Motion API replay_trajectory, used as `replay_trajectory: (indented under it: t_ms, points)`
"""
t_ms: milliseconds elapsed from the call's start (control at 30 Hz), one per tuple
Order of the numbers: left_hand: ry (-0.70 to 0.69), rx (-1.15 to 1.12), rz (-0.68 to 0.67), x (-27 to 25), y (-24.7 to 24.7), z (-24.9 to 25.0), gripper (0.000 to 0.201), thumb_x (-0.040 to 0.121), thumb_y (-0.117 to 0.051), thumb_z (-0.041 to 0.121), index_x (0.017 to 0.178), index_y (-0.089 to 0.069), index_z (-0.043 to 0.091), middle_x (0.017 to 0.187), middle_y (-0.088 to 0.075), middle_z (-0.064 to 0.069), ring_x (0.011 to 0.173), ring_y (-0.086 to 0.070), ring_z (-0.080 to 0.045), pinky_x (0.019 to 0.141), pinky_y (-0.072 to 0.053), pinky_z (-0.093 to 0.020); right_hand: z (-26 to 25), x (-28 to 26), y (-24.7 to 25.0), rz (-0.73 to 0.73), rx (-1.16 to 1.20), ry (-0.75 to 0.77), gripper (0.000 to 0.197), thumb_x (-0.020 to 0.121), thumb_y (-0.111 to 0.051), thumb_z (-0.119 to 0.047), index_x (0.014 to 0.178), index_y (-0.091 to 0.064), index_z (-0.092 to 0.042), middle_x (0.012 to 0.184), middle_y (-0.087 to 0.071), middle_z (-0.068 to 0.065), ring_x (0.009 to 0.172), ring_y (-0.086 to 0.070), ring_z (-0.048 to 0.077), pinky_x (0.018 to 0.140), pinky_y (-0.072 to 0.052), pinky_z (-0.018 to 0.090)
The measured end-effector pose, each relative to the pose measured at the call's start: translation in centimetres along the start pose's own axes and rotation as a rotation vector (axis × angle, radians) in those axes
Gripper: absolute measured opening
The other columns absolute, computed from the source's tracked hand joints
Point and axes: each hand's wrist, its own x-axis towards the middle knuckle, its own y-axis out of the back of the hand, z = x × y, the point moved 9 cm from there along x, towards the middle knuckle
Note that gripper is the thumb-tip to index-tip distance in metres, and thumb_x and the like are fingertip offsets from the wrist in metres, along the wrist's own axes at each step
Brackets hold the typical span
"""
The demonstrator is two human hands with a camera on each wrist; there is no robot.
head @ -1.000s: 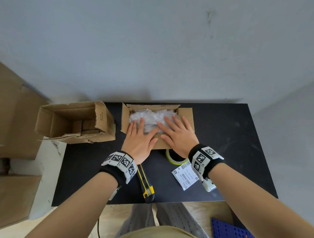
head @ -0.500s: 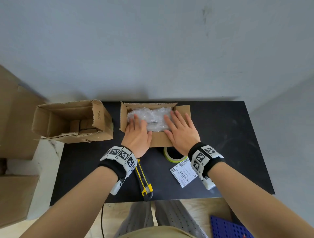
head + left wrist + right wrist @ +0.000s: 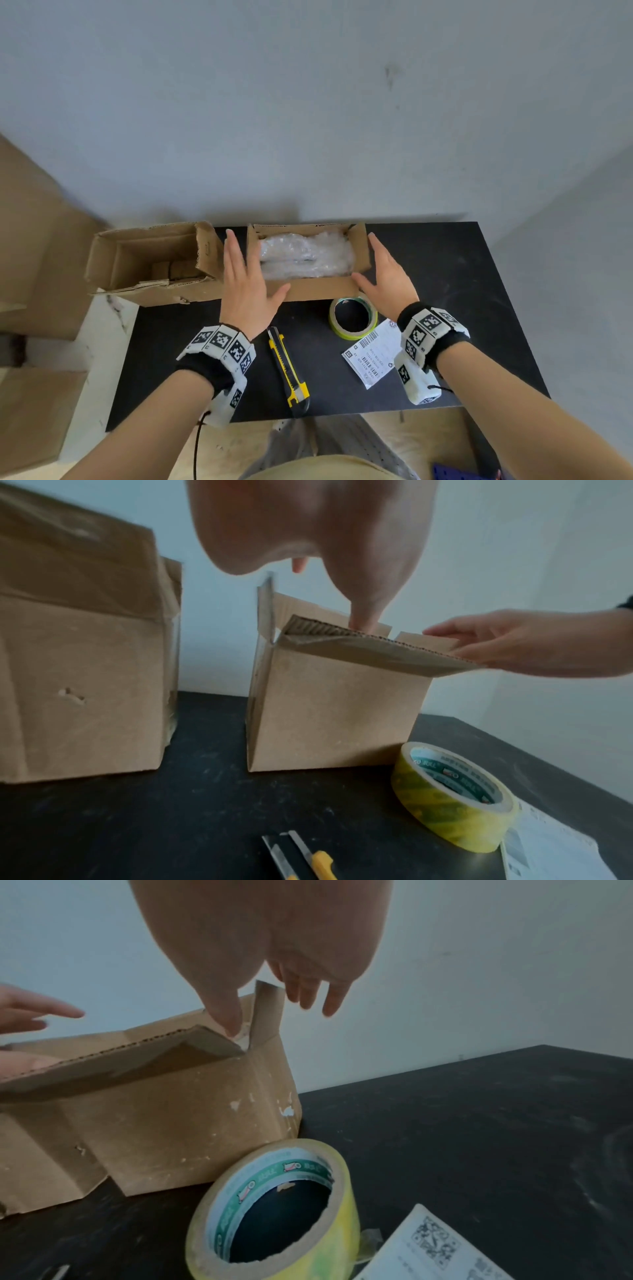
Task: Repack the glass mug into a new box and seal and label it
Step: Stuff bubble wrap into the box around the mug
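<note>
Old box: an opened cardboard box stands at the table's left edge, its flaps up, beside the new one.
Left hand: the left hand lies flat and spread along the left side of the new box, fingers straight, thumb resting on the near flap; it grips nothing.
New box: the open cardboard box sits at the back middle of the black table, its near flap angled outward toward the person.
Mug: a bubble-wrapped bundle fills the new box; the glass itself cannot be made out through the wrap.
Knife: a yellow utility knife lies at the table's front, between the wrists.
Tape: a yellow-green tape roll lies just in front of the new box.
Label: a white shipping label lies just beside the roll, partly under the right wrist.
Right hand: the right hand is spread flat at the box's right side, thumb at the near flap's corner, holding nothing.
</note>
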Motion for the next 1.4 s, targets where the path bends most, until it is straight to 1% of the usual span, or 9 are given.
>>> replay_trajectory:
  t_ms: [133,367,500,600,833,1067,1167,1300,1400]
  points:
    - [0.129,-0.304,-0.078,-0.4,-0.2,-0.7,0.103,0.077,-0.075,0.032,0.149,-0.003,0.017,0.158,-0.003,-0.011,0.144,-0.014,-0.026,0.115,-0.021,-0.04,0.0,-0.4,-0.4,-0.067,0.013,0.02,0.066,0.09,-0.056,-0.017,0.146,-0.023,-0.029,0.147,-0.04,-0.004,0.128,-0.047,0.021,0.103,-0.042,0.037]
    - [0.18,-0.395,-0.117,-0.4,-1.0,-1.9,0.106,0.076,-0.076,0.031,0.149,0.0,0.021,0.155,-0.024,-0.004,0.135,-0.038,-0.025,0.108,-0.035,-0.038,-0.2,-0.9,-1.8,-0.151,-0.041,0.028,0.073,0.092,-0.047,-0.008,0.149,-0.01,-0.032,0.145,-0.042,-0.002,0.111,-0.058,0.021,0.094,-0.049,0.035]
    - [0.162,-0.394,-0.135,-0.5,-1.3,-2.4,0.106,0.075,-0.076,0.034,0.15,-0.002,0.025,0.155,-0.025,-0.001,0.136,-0.037,-0.023,0.109,-0.036,-0.041,0.0,-0.8,-1.8,-0.195,0.156,-0.009,0.076,0.087,-0.05,-0.005,0.149,-0.016,-0.031,0.139,-0.049,-0.001,0.109,-0.06,0.017,0.095,-0.049,0.03]
    - [0.135,-0.397,-0.129,-0.3,-1.2,-2.1,0.106,0.075,-0.076,0.033,0.15,-0.002,0.025,0.156,-0.021,0.001,0.138,-0.033,-0.02,0.111,-0.034,-0.038,-1.3,0.3,-0.1,-0.084,0.379,0.02,0.061,0.091,-0.049,-0.009,0.144,-0.03,-0.032,0.134,-0.051,-0.001,0.115,-0.055,0.014,0.099,-0.044,0.027]
    - [0.117,-0.37,-0.131,-0.2,-1.2,-1.8,0.104,0.075,-0.076,0.034,0.15,-0.004,0.025,0.156,-0.019,0.004,0.139,-0.03,-0.017,0.11,-0.032,-0.036,-2.9,4.3,0.8,-0.143,-0.056,0.041,0.045,0.098,-0.04,-0.03,0.14,-0.04,-0.013,0.145,-0.031,0.005,0.12,-0.049,0.023,0.103,-0.037,0.031]
    - [0.007,-0.218,-0.167,0.2,-1.5,-0.7,0.078,0.083,-0.066,0.039,0.147,-0.024,0.023,0.154,-0.027,0.003,0.139,-0.03,-0.015,0.11,-0.03,-0.032,-3.4,5.3,0.5,-0.207,0.176,0.007,0.055,0.096,-0.044,-0.017,0.147,-0.024,-0.022,0.146,-0.038,0.009,0.127,-0.046,0.026,0.109,-0.036,0.04]
    - [-0.021,-0.159,-0.2,0.0,-1.9,-0.6,0.068,0.088,-0.059,0.041,0.146,-0.031,0.02,0.154,-0.025,0.001,0.141,-0.024,-0.016,0.112,-0.026,-0.032,-2.4,5.3,0.2,-0.189,0.267,-0.034,0.045,0.093,-0.044,-0.011,0.137,-0.038,-0.021,0.135,-0.051,0.008,0.115,-0.056,0.024,0.102,-0.044,0.044]
    - [-0.04,-0.117,-0.251,0.0,-2.2,-0.6,0.062,0.091,-0.052,0.045,0.144,-0.036,0.016,0.155,-0.023,0.002,0.143,-0.017,-0.016,0.114,-0.021,-0.032,-2.0,5.2,-0.3,-0.21,0.163,0.011,0.042,0.089,-0.051,-0.003,0.131,-0.049,-0.012,0.135,-0.05,0.007,0.121,-0.052,0.021,0.103,-0.043,0.033]
    - [-0.055,-0.077,-0.306,0.1,-2.1,-0.5,0.069,0.088,-0.048,0.055,0.144,-0.036,0.016,0.156,-0.021,0.004,0.143,-0.014,-0.015,0.114,-0.019,-0.032,-2.5,5.1,-0.7,-0.236,-0.006,0.097,0.047,0.089,-0.058,-0.014,0.134,-0.048,-0.012,0.143,-0.04,0.006,0.125,-0.046,0.021,0.105,-0.038,0.028]
